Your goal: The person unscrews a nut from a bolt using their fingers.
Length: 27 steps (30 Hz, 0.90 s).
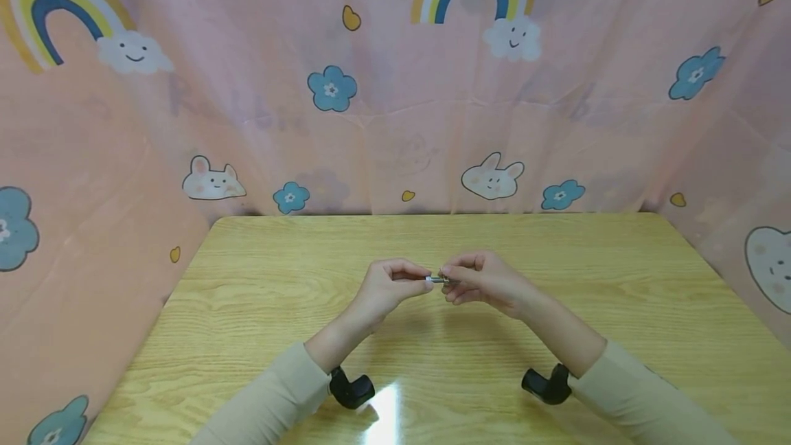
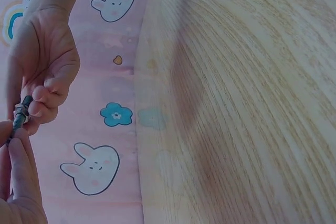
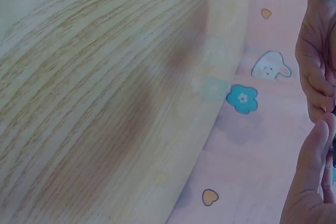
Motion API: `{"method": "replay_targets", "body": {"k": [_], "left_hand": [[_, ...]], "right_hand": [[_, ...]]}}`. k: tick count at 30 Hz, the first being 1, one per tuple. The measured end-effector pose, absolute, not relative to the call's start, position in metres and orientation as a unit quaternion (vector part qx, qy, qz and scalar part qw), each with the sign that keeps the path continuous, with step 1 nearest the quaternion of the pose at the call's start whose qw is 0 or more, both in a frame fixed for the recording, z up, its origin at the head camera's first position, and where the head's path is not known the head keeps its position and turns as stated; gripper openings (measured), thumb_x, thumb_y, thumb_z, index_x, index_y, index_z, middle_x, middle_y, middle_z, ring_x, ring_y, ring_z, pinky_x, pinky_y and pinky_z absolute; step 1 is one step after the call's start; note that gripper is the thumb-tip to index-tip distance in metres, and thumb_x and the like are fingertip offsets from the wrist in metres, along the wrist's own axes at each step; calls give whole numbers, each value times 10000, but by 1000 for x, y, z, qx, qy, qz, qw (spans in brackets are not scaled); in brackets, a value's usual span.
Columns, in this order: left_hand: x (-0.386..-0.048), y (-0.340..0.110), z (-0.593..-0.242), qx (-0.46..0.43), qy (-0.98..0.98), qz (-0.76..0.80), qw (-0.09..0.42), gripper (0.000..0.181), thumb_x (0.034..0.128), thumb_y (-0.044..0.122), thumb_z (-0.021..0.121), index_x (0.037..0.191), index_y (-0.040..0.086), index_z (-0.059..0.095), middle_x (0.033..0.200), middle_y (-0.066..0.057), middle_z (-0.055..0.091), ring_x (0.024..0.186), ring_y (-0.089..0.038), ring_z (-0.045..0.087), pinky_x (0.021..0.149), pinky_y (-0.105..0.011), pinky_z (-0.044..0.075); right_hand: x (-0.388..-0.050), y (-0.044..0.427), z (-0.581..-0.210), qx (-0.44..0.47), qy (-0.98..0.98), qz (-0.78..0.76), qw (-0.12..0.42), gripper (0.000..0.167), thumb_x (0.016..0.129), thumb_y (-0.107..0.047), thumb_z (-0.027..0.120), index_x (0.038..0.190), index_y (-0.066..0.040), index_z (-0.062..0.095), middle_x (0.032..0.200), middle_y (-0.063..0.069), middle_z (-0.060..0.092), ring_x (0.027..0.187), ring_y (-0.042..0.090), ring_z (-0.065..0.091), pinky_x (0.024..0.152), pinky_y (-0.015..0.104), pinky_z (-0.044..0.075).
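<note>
Above the table, a threaded metal bolt (image 1: 436, 279) is held level between the two hands. My left hand (image 1: 388, 292) pinches one end of it between thumb and fingers, which hide that end. A nut (image 2: 21, 111) sits on the shank towards the other end, where my right hand (image 1: 491, 283) grips it with thumb and fingertips. In the left wrist view, the bolt's dark threaded tip shows past the nut beside the right fingers. The right wrist view cuts most of the bolt off at its edge.
The wooden table (image 1: 278, 259) has light grain and a bright reflection near the front. A pink patterned curtain (image 1: 395, 129) hangs behind it and at both sides. Black wrist cameras (image 1: 352, 390) stick out from both sleeves over the table.
</note>
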State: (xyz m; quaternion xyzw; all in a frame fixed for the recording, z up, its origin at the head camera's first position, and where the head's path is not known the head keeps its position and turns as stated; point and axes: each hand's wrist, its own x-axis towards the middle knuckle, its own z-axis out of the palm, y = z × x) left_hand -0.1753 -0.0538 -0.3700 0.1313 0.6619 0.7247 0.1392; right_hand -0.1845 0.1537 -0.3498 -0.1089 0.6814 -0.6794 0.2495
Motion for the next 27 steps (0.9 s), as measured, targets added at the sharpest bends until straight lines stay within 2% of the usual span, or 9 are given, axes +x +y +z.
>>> {"method": "replay_targets", "body": {"k": [4,7,10,12,15,18,22,24,27], "left_hand": [[-174,-54,-370,128,660,727,140,212,807,-8,687,1002,-84,653,1008,-135,658,884,-180,650,841,-333,506],[-174,-55,-371,129,657,730,139,210,808,-6,686,1002,-82,654,1014,-144,657,888,-187,651,847,-338,504],[-175,-55,-371,130,657,729,139,217,810,-5,684,1008,-85,649,1037,-176,647,891,-182,650,851,-336,502],[-175,-55,-370,130,660,727,137,221,809,-6,684,1012,-87,647,1039,-185,646,883,-176,648,849,-334,503],[-175,-55,-370,130,662,726,136,223,806,-5,688,1009,-86,649,1007,-158,657,863,-167,646,838,-327,506],[-175,-56,-371,130,660,727,136,223,804,-3,690,1006,-89,649,973,-119,667,853,-165,647,831,-326,509],[-175,-55,-371,133,657,729,136,223,807,-3,688,1005,-96,645,972,-121,669,859,-169,649,836,-329,508],[-175,-55,-371,134,658,729,136,221,807,-3,688,1003,-96,646,979,-128,669,864,-171,651,839,-330,507],[-175,-55,-371,132,660,727,137,223,805,0,690,1005,-92,650,984,-129,668,872,-173,652,841,-330,505]], "right_hand": [[-184,155,-352,-127,686,-674,242,137,871,-79,646,995,-32,612,911,40,638,819,153,633,788,302,525],[-185,155,-353,-132,688,-673,237,211,876,-83,639,1056,11,580,946,45,628,853,165,630,813,317,518],[-186,154,-352,-120,692,-669,243,325,903,-146,620,1100,102,547,885,56,653,790,159,650,763,310,537],[-186,154,-352,-115,694,-667,246,326,909,-154,614,1085,115,556,856,54,659,763,148,651,744,300,541],[-186,155,-352,-121,693,-668,243,230,878,-97,640,1047,49,591,884,44,644,795,147,639,773,301,532],[-186,155,-350,-121,686,-675,242,224,875,-77,634,1063,34,583,922,46,636,846,159,638,812,314,520],[-186,154,-350,-103,685,-675,253,243,919,-131,593,1050,73,589,850,60,665,770,153,662,741,290,541],[-186,154,-351,-105,686,-673,255,204,917,-131,599,1008,51,618,832,58,669,748,142,660,723,278,543],[-185,156,-351,-119,687,-672,249,131,881,-77,634,989,-2,629,879,46,653,796,145,646,769,293,532]]}}
